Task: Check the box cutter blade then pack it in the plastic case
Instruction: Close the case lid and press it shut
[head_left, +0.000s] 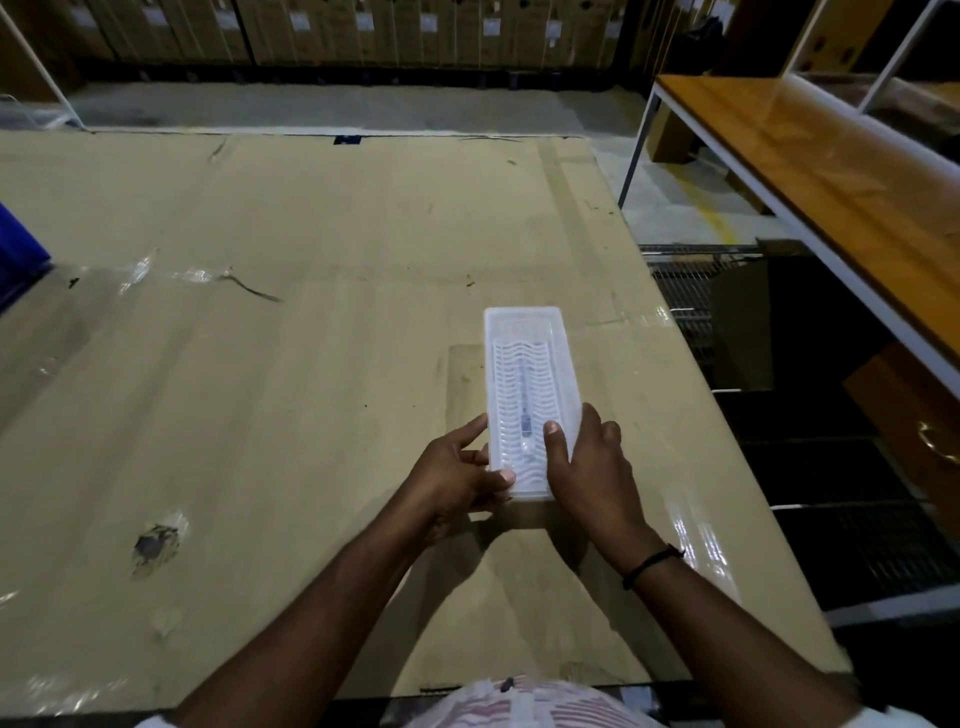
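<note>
A long translucent white plastic case (527, 364) lies on the cardboard-covered table, its lid ribbed with wavy lines. Through the lid a dark slim shape, the box cutter (523, 410), shows faintly inside. My left hand (457, 478) grips the case's near left corner, thumb on top of the lid. My right hand (587, 467) holds the near right side, thumb pressed on the lid. Both hands are on the near end; the far end rests on the table.
The table (260, 364) is covered in taped cardboard with a torn patch (156, 543) at the left. A blue object (15, 254) sits at the left edge. To the right are a drop to a metal grate floor (831, 493) and a wooden shelf (810, 156).
</note>
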